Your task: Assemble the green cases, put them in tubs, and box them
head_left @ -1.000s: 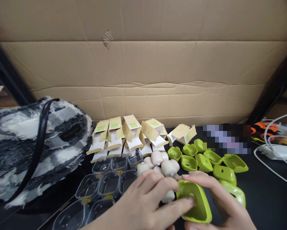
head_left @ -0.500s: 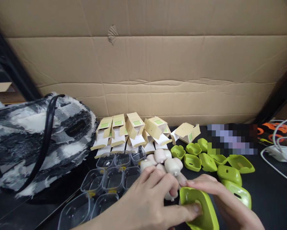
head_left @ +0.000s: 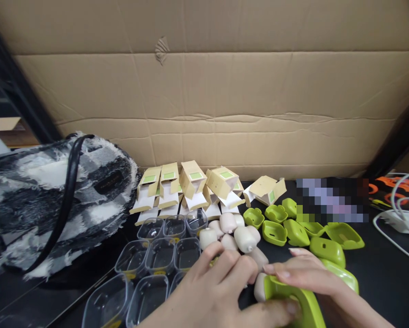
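Observation:
Both hands are on a glossy green plastic shell (head_left: 312, 305) near the bottom edge, its hollow side partly facing me. My left hand (head_left: 218, 287) is closed at it, with the thumb pushed into the hollow and the other fingers curled. My right hand (head_left: 310, 273) grips the shell from the far and right side, fingers along its upper rim. A white rounded piece (head_left: 260, 288) shows against the shell's left end; how the two join is hidden. Just beyond lies a heap of white rounded pieces (head_left: 244, 238), some with a small nub.
Several loose green shells (head_left: 326, 250) lie to the right. Clear plastic tubs (head_left: 160, 255) stand in rows on the left, with opened cardboard boxes (head_left: 194, 180) behind. A shaggy black-and-white bag (head_left: 98, 182) sits far left. White cables (head_left: 382, 232) and orange-handled tools (head_left: 401, 183) are at right.
The held green shell has shifted a little right and tipped, so less of its hollow shows. The white piece at its left end has come into plainer view. Both hands moved right with it.

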`<state>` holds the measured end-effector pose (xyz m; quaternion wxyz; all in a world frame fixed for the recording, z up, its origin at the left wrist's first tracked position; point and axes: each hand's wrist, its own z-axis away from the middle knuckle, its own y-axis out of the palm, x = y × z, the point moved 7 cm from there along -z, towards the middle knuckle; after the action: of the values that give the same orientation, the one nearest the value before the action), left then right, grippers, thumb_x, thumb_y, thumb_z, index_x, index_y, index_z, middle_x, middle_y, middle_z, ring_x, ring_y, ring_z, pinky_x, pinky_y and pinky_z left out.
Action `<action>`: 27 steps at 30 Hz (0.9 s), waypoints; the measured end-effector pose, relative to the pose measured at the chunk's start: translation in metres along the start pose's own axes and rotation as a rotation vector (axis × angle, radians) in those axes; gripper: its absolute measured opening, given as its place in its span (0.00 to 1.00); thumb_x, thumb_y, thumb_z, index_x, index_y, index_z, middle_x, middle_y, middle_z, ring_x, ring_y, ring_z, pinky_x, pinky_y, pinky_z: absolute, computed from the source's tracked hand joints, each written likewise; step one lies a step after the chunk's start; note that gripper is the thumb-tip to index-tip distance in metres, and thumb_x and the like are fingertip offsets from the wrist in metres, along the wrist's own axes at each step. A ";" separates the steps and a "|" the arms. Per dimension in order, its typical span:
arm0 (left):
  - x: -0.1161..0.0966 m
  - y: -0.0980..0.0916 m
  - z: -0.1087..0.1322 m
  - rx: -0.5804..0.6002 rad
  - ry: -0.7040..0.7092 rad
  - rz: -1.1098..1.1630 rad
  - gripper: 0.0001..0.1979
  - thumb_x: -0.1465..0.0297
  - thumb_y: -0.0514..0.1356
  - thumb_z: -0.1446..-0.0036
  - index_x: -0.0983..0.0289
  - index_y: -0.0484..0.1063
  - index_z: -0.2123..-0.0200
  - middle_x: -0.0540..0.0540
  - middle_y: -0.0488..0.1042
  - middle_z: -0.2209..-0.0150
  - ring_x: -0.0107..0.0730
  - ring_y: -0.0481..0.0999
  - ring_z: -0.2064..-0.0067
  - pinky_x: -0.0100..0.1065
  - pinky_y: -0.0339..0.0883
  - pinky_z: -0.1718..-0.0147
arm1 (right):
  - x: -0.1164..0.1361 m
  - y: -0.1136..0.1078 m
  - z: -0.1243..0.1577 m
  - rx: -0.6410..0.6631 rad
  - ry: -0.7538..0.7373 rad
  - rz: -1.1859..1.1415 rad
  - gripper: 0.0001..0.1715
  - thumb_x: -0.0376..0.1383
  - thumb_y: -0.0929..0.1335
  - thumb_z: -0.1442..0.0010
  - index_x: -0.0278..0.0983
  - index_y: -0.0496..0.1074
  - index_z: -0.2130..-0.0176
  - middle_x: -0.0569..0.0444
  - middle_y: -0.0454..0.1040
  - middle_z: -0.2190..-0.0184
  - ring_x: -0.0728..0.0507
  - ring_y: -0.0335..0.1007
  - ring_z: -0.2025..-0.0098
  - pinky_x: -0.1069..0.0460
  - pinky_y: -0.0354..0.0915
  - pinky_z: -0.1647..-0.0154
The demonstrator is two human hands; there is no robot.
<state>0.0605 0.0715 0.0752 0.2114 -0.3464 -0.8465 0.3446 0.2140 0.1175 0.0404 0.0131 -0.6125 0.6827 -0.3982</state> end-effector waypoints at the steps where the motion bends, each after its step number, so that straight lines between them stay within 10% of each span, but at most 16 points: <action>1: 0.000 0.000 -0.001 -0.011 -0.012 -0.003 0.19 0.64 0.45 0.26 0.51 0.77 0.55 0.46 0.77 0.66 0.27 0.73 0.63 0.32 0.61 0.52 | -0.005 0.001 -0.001 0.043 -0.028 0.012 0.24 0.41 0.73 0.42 0.52 0.72 0.46 0.59 0.84 0.58 0.42 0.83 0.60 0.49 0.73 0.47; 13: 0.003 0.003 -0.002 -0.163 -0.095 0.039 0.16 0.59 0.50 0.29 0.53 0.77 0.62 0.42 0.79 0.65 0.21 0.78 0.65 0.29 0.64 0.44 | -0.031 0.011 0.004 0.150 0.050 0.097 0.26 0.24 0.67 0.39 0.56 0.77 0.55 0.67 0.85 0.68 0.50 0.82 0.70 0.58 0.75 0.61; 23: 0.000 0.020 0.011 -0.033 -0.055 0.124 0.12 0.60 0.52 0.30 0.40 0.74 0.51 0.46 0.76 0.60 0.25 0.77 0.56 0.40 0.66 0.43 | -0.032 0.017 -0.002 0.092 0.080 -0.013 0.13 0.36 0.67 0.35 0.56 0.78 0.62 0.69 0.80 0.78 0.52 0.77 0.77 0.58 0.73 0.71; 27: -0.002 0.009 0.005 0.007 -0.037 0.121 0.14 0.66 0.51 0.29 0.45 0.75 0.50 0.45 0.78 0.65 0.25 0.77 0.61 0.39 0.66 0.43 | -0.013 0.004 0.004 0.029 0.090 -0.068 0.15 0.47 0.68 0.38 0.56 0.72 0.50 0.60 0.82 0.65 0.44 0.81 0.66 0.52 0.76 0.63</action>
<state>0.0635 0.0726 0.0650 0.1758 -0.3898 -0.8266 0.3659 0.2157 0.1262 0.0295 -0.0220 -0.6165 0.6557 -0.4353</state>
